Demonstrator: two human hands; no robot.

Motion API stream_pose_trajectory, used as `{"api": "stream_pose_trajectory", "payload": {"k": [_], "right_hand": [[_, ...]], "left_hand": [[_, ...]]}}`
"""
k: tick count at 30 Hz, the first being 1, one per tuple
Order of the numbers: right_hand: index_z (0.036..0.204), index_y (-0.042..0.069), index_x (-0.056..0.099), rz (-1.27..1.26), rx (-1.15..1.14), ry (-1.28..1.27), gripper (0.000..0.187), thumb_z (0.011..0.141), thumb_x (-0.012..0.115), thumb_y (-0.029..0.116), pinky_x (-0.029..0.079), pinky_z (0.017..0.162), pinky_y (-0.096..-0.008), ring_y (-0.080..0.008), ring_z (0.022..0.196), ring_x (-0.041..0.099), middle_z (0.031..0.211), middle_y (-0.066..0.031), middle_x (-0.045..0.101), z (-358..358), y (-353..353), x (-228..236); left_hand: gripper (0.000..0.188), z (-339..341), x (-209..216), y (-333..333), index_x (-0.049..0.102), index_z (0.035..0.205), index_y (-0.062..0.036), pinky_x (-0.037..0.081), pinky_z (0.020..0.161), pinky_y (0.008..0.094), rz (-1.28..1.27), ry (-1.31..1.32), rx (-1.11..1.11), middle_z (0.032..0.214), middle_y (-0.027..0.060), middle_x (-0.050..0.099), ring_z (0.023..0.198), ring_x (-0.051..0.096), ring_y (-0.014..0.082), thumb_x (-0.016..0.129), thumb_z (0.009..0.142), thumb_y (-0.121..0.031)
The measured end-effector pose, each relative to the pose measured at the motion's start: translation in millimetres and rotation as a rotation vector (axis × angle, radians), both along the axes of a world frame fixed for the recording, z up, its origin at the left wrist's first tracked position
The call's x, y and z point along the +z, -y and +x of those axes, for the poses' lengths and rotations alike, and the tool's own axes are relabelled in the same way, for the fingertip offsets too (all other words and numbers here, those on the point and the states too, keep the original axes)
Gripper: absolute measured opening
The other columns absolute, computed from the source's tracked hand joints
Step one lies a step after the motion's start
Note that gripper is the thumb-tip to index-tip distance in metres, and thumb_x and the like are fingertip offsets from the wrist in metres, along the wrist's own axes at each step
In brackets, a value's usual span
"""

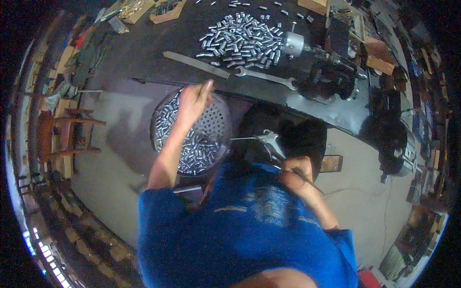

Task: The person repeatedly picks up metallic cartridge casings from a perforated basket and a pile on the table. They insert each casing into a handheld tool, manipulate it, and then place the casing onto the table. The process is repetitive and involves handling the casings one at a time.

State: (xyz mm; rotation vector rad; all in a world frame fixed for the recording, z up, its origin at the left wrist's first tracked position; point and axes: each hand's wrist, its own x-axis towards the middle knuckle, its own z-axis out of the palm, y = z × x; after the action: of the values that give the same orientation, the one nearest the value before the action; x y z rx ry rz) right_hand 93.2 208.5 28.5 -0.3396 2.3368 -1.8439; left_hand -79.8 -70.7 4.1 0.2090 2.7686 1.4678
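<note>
My left hand (194, 103) is raised over the far side of a round perforated metal basket (216, 115). Its fingers are closed together, and whatever they may hold cannot be made out. Many short shiny metal cylinders (198, 156) fill the left and near parts of the basket, while bare holes show on its right. To the right, my right hand (297, 172) is closed around the lower end of a silver air blow gun (269, 142). The gun's thin nozzle points left, toward the basket's rim.
A dark workbench carries a heap of metal cylinders (240, 41), a flat metal bar (196, 64), an open-ended wrench (266, 77) and a small machine with a round chuck (293, 44). A wooden chair (72, 129) stands at the left. Boxes (167, 10) sit at the back.
</note>
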Motion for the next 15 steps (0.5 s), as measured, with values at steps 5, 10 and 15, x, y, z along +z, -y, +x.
{"api": "stream_pose_trajectory", "payload": {"k": [5, 10, 15], "right_hand": [[0.049, 0.003, 0.030, -0.001, 0.031, 0.040, 0.021, 0.060, 0.048, 0.000, 0.020, 0.040, -0.0287, -0.0104, 0.041, 0.025, 0.045, -0.0052, 0.026, -4, 7, 1], [0.049, 0.003, 0.030, 0.019, 0.057, 0.040, 0.022, 0.060, 0.049, 0.001, 0.021, 0.040, -0.0290, -0.0118, 0.041, 0.026, 0.045, -0.0055, 0.026, -6, 8, -4], [0.049, 0.003, 0.031, 0.034, 0.035, 0.011, 0.022, 0.060, 0.050, 0.002, 0.022, 0.040, -0.0295, -0.0139, 0.040, 0.029, 0.045, -0.0060, 0.028, -5, 11, -8]], "left_hand": [[0.019, 54, -136, 101, 0.066, 0.086, -0.0109, 0.047, 0.064, 0.0398, -0.487, 0.049, 0.048, 0.076, 0.0165, 0.062, 0.071, 0.060, 0.0327, 0.050, 0.076, -0.014], [0.016, 57, -171, 117, 0.065, 0.081, -0.0113, 0.048, 0.066, 0.0425, -0.690, 0.293, 0.235, 0.075, 0.0161, 0.062, 0.074, 0.060, 0.0346, 0.055, 0.074, -0.021], [0.023, 45, -182, 89, 0.059, 0.091, -0.0071, 0.049, 0.072, 0.0429, -1.030, 0.357, 0.035, 0.088, 0.0155, 0.062, 0.082, 0.061, 0.0316, 0.057, 0.069, -0.013]]}}
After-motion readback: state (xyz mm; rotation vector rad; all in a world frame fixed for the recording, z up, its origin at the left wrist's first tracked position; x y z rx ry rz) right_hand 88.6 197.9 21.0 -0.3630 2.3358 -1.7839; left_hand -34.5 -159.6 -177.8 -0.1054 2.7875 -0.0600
